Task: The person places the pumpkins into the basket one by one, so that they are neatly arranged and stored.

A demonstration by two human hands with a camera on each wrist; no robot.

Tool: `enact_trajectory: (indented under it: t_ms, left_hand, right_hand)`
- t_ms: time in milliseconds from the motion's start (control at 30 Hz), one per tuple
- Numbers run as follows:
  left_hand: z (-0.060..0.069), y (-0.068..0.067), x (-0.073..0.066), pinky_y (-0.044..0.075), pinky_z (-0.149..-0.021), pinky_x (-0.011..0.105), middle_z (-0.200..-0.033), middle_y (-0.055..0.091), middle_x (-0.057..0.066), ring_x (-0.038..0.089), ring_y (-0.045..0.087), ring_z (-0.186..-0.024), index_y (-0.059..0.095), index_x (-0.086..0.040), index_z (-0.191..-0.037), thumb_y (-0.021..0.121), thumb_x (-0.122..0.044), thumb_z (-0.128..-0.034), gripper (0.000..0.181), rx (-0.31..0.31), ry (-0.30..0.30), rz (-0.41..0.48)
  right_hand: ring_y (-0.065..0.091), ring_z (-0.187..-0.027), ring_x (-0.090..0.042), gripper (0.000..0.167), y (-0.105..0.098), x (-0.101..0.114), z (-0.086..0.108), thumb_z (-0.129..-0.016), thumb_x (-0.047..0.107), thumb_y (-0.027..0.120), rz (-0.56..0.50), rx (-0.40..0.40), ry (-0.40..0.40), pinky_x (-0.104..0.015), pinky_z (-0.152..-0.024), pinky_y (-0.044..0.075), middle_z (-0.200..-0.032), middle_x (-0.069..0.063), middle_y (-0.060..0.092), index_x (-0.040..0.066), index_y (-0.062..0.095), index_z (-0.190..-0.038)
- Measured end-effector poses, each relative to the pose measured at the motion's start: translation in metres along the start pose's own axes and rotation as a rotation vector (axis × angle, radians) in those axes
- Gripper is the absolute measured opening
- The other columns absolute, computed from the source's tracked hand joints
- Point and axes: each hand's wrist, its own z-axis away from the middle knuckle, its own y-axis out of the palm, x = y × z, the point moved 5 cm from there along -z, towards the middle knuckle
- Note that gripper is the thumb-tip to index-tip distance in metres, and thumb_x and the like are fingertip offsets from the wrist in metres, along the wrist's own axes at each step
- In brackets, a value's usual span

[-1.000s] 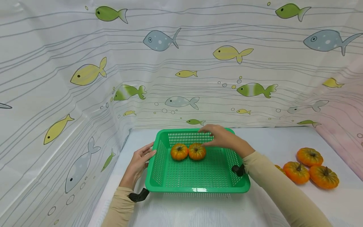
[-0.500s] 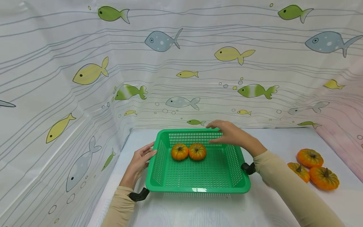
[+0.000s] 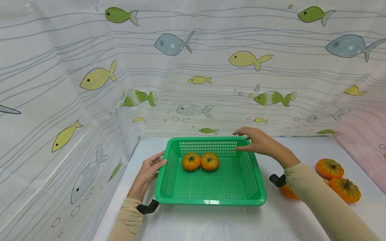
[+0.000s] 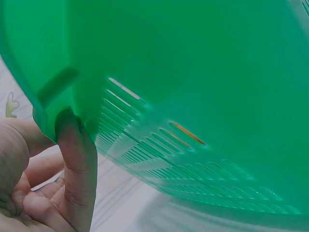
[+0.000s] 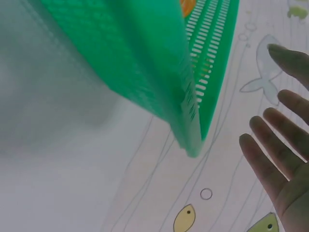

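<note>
Two pumpkins (image 3: 191, 161) in a basket (image 3: 210, 202).
Left hand (image 3: 148, 170) grips its left side; right hand (image 3: 257, 141), fingers apart, hovers near a far corner; more pumpkins (image 3: 329, 168) (count unclear behind the sleeve (image 3: 327, 201)) lie right.

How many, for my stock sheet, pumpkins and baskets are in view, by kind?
Pumpkins: 6 visible (2 inside, 4 outside; 2 of those partly hidden by the right sleeve)
Basket: 1
Total: 7

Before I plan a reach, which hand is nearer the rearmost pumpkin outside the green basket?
Right. The right hand is left of the pumpkin, by the back right corner of the green basket; the left hand holds its left rim, farther off.
</note>
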Motion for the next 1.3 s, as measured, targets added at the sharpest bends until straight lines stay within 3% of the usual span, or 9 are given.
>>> enact_trajectory:
  t_ms: [300,733,1300]
  left_hand:
    - [0.001,-0.001,-0.001,0.063,-0.072,0.027,-0.111,0.065,-0.002,0.006,0.071,-0.087,0.042,-0.012,-0.158,0.067,-0.022,-0.1026,0.062,0.002,-0.011,-0.004]
    - [0.000,-0.001,0.000,0.064,-0.072,0.027,-0.108,0.065,-0.004,0.006,0.071,-0.087,0.044,-0.012,-0.157,0.068,-0.021,-0.1023,0.060,-0.001,-0.004,-0.004]
    - [-0.001,-0.001,0.001,0.063,-0.070,0.027,-0.108,0.066,-0.003,0.007,0.071,-0.085,0.045,-0.012,-0.157,0.068,-0.021,-0.1021,0.060,-0.001,-0.005,0.002]
  right_hand:
    - [0.061,-0.127,-0.038,0.060,-0.009,-0.024,0.023,-0.089,0.030,0.084,0.004,0.002,0.078,-0.055,-0.099,0.058,-0.139,-0.015,0.065,0.006,0.062,-0.140]
    - [0.063,-0.124,-0.041,0.062,-0.021,-0.072,0.071,-0.088,0.035,0.085,0.044,-0.041,0.170,-0.057,-0.096,0.059,-0.137,-0.017,0.065,0.008,0.061,-0.138]
    - [0.061,-0.111,-0.058,0.073,-0.042,-0.131,0.133,-0.085,0.042,0.085,0.152,-0.016,0.347,-0.066,-0.087,0.057,-0.132,-0.035,0.060,-0.002,0.059,-0.137]
